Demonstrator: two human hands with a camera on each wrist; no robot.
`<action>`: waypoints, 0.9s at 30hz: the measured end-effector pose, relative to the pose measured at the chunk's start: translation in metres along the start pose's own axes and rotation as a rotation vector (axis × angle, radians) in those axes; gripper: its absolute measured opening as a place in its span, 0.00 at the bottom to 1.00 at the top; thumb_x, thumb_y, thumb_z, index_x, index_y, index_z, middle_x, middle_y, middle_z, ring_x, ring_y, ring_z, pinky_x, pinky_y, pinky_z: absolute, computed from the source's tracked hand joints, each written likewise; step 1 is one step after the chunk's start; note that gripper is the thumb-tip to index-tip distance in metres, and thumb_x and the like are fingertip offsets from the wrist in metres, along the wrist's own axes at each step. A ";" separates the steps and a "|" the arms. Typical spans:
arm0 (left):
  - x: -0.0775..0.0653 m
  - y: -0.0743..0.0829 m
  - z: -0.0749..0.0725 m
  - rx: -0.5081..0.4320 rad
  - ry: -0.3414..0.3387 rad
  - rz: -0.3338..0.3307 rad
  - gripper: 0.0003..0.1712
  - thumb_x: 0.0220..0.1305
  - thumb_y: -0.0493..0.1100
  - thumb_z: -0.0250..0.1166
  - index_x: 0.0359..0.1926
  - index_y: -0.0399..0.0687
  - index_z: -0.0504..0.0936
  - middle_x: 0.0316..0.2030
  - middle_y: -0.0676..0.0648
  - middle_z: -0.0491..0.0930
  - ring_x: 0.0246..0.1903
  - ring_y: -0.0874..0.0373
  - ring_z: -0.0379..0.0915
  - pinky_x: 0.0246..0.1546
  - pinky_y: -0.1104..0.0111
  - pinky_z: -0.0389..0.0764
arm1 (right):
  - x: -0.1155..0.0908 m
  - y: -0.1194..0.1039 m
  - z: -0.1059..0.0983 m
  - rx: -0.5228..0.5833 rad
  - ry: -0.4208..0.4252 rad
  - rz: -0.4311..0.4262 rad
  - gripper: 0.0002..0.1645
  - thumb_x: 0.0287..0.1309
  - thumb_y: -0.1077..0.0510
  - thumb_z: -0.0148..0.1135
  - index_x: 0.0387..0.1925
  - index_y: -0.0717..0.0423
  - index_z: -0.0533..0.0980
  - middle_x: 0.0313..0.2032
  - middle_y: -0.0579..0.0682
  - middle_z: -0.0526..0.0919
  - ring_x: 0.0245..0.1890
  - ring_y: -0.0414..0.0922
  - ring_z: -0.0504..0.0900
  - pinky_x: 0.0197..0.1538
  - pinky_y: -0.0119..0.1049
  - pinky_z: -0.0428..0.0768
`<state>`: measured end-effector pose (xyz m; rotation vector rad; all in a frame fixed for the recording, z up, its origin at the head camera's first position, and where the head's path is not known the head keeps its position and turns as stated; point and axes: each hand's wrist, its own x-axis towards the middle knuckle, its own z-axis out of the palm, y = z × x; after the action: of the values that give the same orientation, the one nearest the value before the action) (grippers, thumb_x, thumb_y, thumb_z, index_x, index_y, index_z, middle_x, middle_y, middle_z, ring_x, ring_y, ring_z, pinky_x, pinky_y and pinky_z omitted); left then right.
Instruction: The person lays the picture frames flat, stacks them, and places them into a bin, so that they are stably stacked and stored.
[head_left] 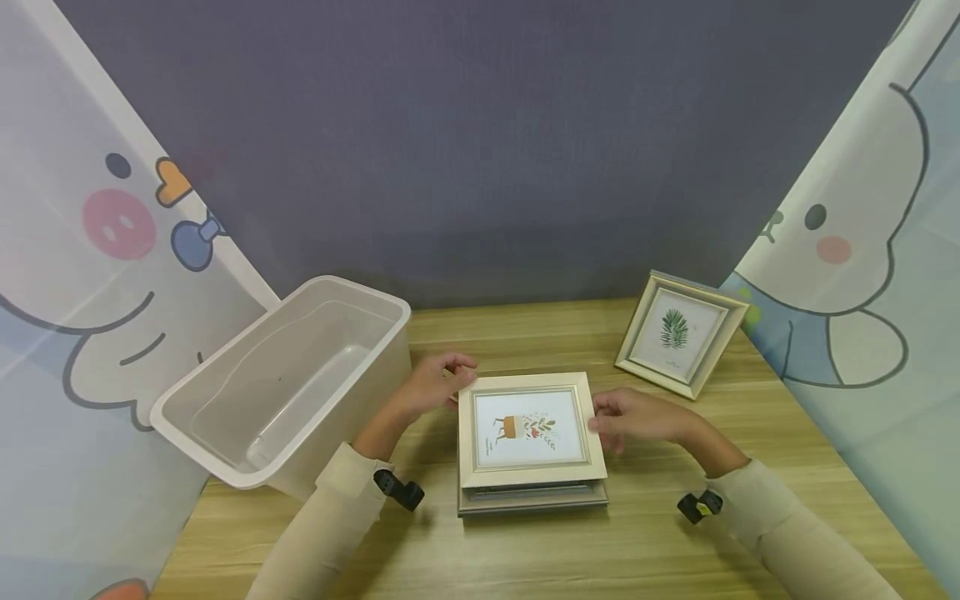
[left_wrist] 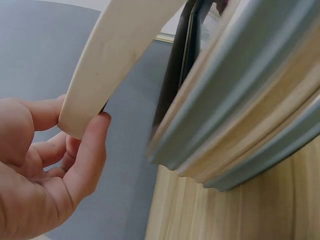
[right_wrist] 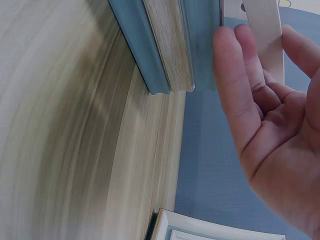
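Our left hand (head_left: 435, 385) pinches the cream frame (head_left: 531, 429) at ten o'clock, our right hand (head_left: 637, 414) at three, above the stacked frames (head_left: 532, 501). It looks light and stiff, its front perhaps fragile; we best grip the side rails (head_left: 466, 437).

The cream four-sided picture frame (head_left: 532, 429), lower middle, shows orange on white. The pale grey plastic tub (head_left: 345, 408), left, is plain. The yellowish wooden table (head_left: 645, 500) has stripes.

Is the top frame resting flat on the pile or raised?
Raised: the left wrist view shows a gap between the top frame and the pile.
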<state>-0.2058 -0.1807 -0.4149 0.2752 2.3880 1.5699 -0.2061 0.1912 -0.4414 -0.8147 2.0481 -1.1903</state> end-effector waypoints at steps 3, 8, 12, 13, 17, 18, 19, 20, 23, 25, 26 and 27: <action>-0.001 -0.006 0.001 -0.004 -0.020 -0.013 0.19 0.74 0.42 0.62 0.60 0.38 0.79 0.43 0.43 0.72 0.32 0.56 0.75 0.37 0.50 0.88 | 0.001 0.002 0.002 -0.013 -0.013 -0.001 0.12 0.75 0.56 0.55 0.43 0.63 0.77 0.28 0.53 0.83 0.29 0.42 0.83 0.32 0.47 0.87; -0.003 -0.011 0.002 -0.010 -0.043 -0.025 0.19 0.74 0.42 0.62 0.60 0.37 0.79 0.45 0.41 0.73 0.28 0.55 0.77 0.34 0.53 0.88 | 0.001 0.003 0.004 -0.011 -0.033 0.005 0.13 0.75 0.55 0.55 0.40 0.63 0.77 0.26 0.49 0.81 0.27 0.40 0.82 0.31 0.44 0.87; -0.004 -0.012 0.002 0.021 -0.062 -0.036 0.19 0.73 0.42 0.63 0.60 0.37 0.79 0.45 0.39 0.75 0.25 0.56 0.78 0.33 0.55 0.89 | 0.000 0.004 0.004 -0.009 -0.053 0.018 0.14 0.74 0.54 0.56 0.37 0.61 0.77 0.25 0.48 0.81 0.27 0.40 0.82 0.31 0.47 0.87; -0.004 -0.012 0.002 0.032 -0.065 -0.038 0.19 0.73 0.42 0.63 0.60 0.37 0.79 0.44 0.39 0.76 0.25 0.56 0.78 0.33 0.55 0.89 | 0.000 0.004 0.004 -0.010 -0.058 0.020 0.14 0.74 0.54 0.56 0.36 0.61 0.77 0.25 0.49 0.81 0.27 0.41 0.82 0.31 0.49 0.87; -0.004 -0.014 0.003 0.064 -0.074 -0.047 0.19 0.72 0.41 0.63 0.60 0.38 0.80 0.40 0.41 0.76 0.23 0.56 0.79 0.31 0.55 0.89 | -0.001 0.004 0.004 -0.023 -0.076 0.021 0.15 0.75 0.54 0.56 0.33 0.61 0.76 0.24 0.52 0.82 0.25 0.46 0.84 0.31 0.54 0.87; -0.004 -0.014 0.003 0.064 -0.074 -0.054 0.19 0.72 0.41 0.63 0.60 0.38 0.80 0.40 0.41 0.76 0.23 0.56 0.80 0.31 0.54 0.89 | -0.001 0.004 0.004 -0.022 -0.082 0.021 0.16 0.75 0.54 0.56 0.33 0.61 0.76 0.24 0.53 0.82 0.25 0.47 0.84 0.31 0.55 0.87; -0.004 -0.015 0.003 0.065 -0.072 -0.062 0.19 0.72 0.41 0.63 0.60 0.39 0.80 0.39 0.42 0.76 0.23 0.56 0.80 0.31 0.54 0.89 | -0.001 0.004 0.004 -0.023 -0.086 0.023 0.16 0.75 0.54 0.56 0.33 0.61 0.76 0.24 0.53 0.82 0.25 0.48 0.85 0.30 0.54 0.87; -0.003 -0.015 0.004 0.065 -0.071 -0.070 0.19 0.72 0.41 0.63 0.60 0.40 0.80 0.39 0.42 0.76 0.23 0.56 0.80 0.31 0.54 0.89 | -0.001 0.004 0.004 -0.022 -0.090 0.026 0.16 0.75 0.53 0.56 0.33 0.61 0.76 0.24 0.53 0.81 0.25 0.48 0.84 0.30 0.53 0.87; -0.003 -0.016 0.004 0.067 -0.070 -0.088 0.18 0.72 0.41 0.64 0.60 0.42 0.81 0.39 0.42 0.76 0.23 0.56 0.80 0.31 0.55 0.89 | -0.001 0.003 0.005 -0.019 -0.098 0.035 0.17 0.75 0.52 0.56 0.34 0.61 0.76 0.25 0.52 0.80 0.24 0.47 0.84 0.29 0.51 0.87; -0.002 -0.016 0.005 0.071 -0.073 -0.097 0.19 0.72 0.42 0.64 0.60 0.42 0.81 0.39 0.43 0.76 0.24 0.56 0.79 0.31 0.57 0.88 | -0.001 0.003 0.005 -0.023 -0.098 0.040 0.17 0.75 0.52 0.56 0.34 0.61 0.76 0.25 0.52 0.80 0.24 0.46 0.83 0.29 0.50 0.87; -0.002 -0.017 0.005 0.073 -0.076 -0.100 0.19 0.72 0.42 0.64 0.61 0.42 0.81 0.39 0.43 0.77 0.24 0.56 0.79 0.31 0.58 0.88 | -0.001 0.002 0.005 -0.025 -0.098 0.042 0.17 0.75 0.51 0.56 0.34 0.60 0.76 0.25 0.52 0.80 0.24 0.46 0.83 0.29 0.50 0.87; -0.001 -0.016 0.005 0.076 -0.078 -0.103 0.19 0.72 0.42 0.64 0.61 0.42 0.81 0.39 0.43 0.77 0.24 0.56 0.79 0.30 0.59 0.88 | -0.001 0.002 0.004 -0.027 -0.098 0.044 0.16 0.75 0.51 0.56 0.34 0.60 0.76 0.25 0.52 0.79 0.24 0.45 0.83 0.29 0.50 0.87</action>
<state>-0.2031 -0.1836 -0.4315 0.2206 2.3651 1.4004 -0.2022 0.1909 -0.4448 -0.8200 1.9955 -1.0797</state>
